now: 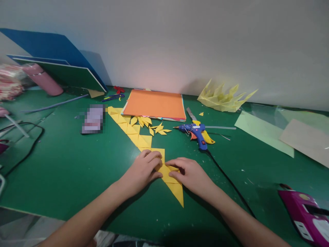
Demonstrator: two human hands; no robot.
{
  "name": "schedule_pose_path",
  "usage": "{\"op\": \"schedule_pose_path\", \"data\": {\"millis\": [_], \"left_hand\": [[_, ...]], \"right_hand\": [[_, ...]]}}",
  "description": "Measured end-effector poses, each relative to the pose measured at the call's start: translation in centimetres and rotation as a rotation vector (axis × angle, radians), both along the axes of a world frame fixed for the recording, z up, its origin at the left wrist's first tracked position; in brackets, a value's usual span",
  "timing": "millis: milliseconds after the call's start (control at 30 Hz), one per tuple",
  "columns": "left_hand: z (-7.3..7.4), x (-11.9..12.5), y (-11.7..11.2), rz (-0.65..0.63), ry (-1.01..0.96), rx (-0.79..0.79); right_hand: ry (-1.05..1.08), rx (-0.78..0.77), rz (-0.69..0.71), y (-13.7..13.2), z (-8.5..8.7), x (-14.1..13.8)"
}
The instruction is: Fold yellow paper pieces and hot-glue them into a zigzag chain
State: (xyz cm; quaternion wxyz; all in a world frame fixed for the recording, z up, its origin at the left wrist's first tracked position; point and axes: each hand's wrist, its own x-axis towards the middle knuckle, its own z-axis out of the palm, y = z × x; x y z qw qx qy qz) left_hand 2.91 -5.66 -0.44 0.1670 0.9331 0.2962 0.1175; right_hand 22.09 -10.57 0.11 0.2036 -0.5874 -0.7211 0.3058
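Note:
A long chain of folded yellow paper triangles (130,130) runs diagonally across the green table (64,164), ending in a pointed tip near me. My left hand (144,169) presses its curled fingers down on the chain's near end. My right hand (189,175) pinches the same yellow piece from the other side, fingertips almost meeting the left ones. Both hands hold the paper flat against the table.
A blue glue gun (196,132) with a black cord lies just beyond my right hand. An orange paper stack (155,104), small yellow folded bits (150,125), a yellow spiky paper shape (222,97), pale sheets (264,133), a pink device (305,214) and leaning boards (64,73) surround the area.

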Motion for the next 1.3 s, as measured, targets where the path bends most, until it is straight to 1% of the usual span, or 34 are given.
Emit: {"op": "schedule_pose_path", "data": {"millis": [100,167,233,300,333,400,467,533,600,667,733,800,867,1000,1100,1167,1233,1300], "left_hand": [[0.3,0.1,0.0,-0.026,0.002,0.027],[0.4,0.2,0.0,-0.046,0.002,0.075],[0.4,0.3,0.0,-0.063,-0.006,0.123],[0.2,0.4,-0.1,-0.075,-0.032,0.157],[0.1,0.4,-0.1,-0.080,-0.047,0.168],[-0.1,0.4,-0.1,-0.100,-0.067,0.177],[-0.2,0.3,0.0,-0.115,-0.057,0.165],[-0.1,0.2,0.0,-0.116,-0.041,0.154],[0.0,0.1,-0.1,-0.108,-0.018,0.150],[0.1,0.2,-0.5,-0.108,0.004,0.163],[0.0,0.3,-1.2,-0.118,0.014,0.202],[-0.3,0.4,-1.9,-0.114,0.045,0.238],[-0.7,0.4,-2.6,-0.067,0.062,0.256],[-0.9,0.0,-3.2,-0.040,0.039,0.225],[-0.7,-0.1,-3.3,-0.026,0.040,0.189],[-0.7,-0.1,-3.1,0.010,0.049,0.143],[-0.8,0.1,-2.8,0.042,0.038,0.103],[-1.2,0.2,-2.5,0.039,-0.010,0.106]], "right_hand": [[-0.013,0.018,0.005,0.2,0.5,0.4],[-0.024,0.079,-0.044,0.4,0.9,1.5],[-0.067,0.195,-0.176,0.8,1.1,3.2],[-0.141,0.319,-0.370,1.3,1.1,5.2],[-0.174,0.354,-0.461,1.5,0.9,6.1],[-0.185,0.329,-0.580,1.9,0.4,7.5],[-0.139,0.254,-0.615,2.3,-0.3,8.1],[-0.100,0.207,-0.625,2.6,-0.7,8.1],[-0.103,0.191,-0.644,2.9,-0.7,7.8],[-0.116,0.166,-0.663,3.1,-0.4,7.4],[-0.089,0.108,-0.672,3.2,0.1,7.2],[0.002,0.034,-0.676,3.2,0.5,7.3],[0.137,-0.017,-0.681,3.1,0.7,7.4],[0.446,-0.047,-0.677,2.8,0.7,7.7],[0.721,-0.061,-0.615,2.5,1.1,7.4],[0.866,-0.144,-0.530,2.3,1.4,6.9],[0.920,-0.264,-0.425,2.0,1.8,6.5],[0.895,-0.347,-0.332,1.8,2.0,6.2]]}}
